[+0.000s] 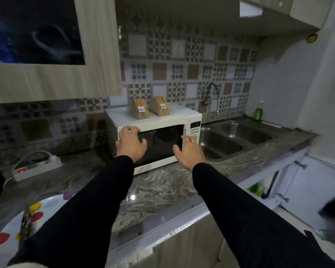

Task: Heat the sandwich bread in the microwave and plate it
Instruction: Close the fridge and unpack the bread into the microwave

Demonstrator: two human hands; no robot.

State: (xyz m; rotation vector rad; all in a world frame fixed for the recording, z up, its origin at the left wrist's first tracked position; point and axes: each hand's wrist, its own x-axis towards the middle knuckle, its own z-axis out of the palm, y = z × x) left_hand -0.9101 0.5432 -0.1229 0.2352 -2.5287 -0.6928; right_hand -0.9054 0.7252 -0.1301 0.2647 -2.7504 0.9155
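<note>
The left hand (131, 143) rests spread on the upper left corner of the microwave (155, 140) door, fingertips on the frame, gripping nothing, likely to brace the oven. The right hand (189, 151), at three o'clock from it, hovers open with curled fingers by the door's right edge, apparently ready to pull the door, which looks closed. Two wrapped sandwich packs (149, 109) stand on the microwave's top, at twelve o'clock from the hands, within easy reach for loading. A dotted plate (52, 202) lies at seven o'clock, partly cut off and covered by the sleeve. The dark door glass hides the interior.
</note>
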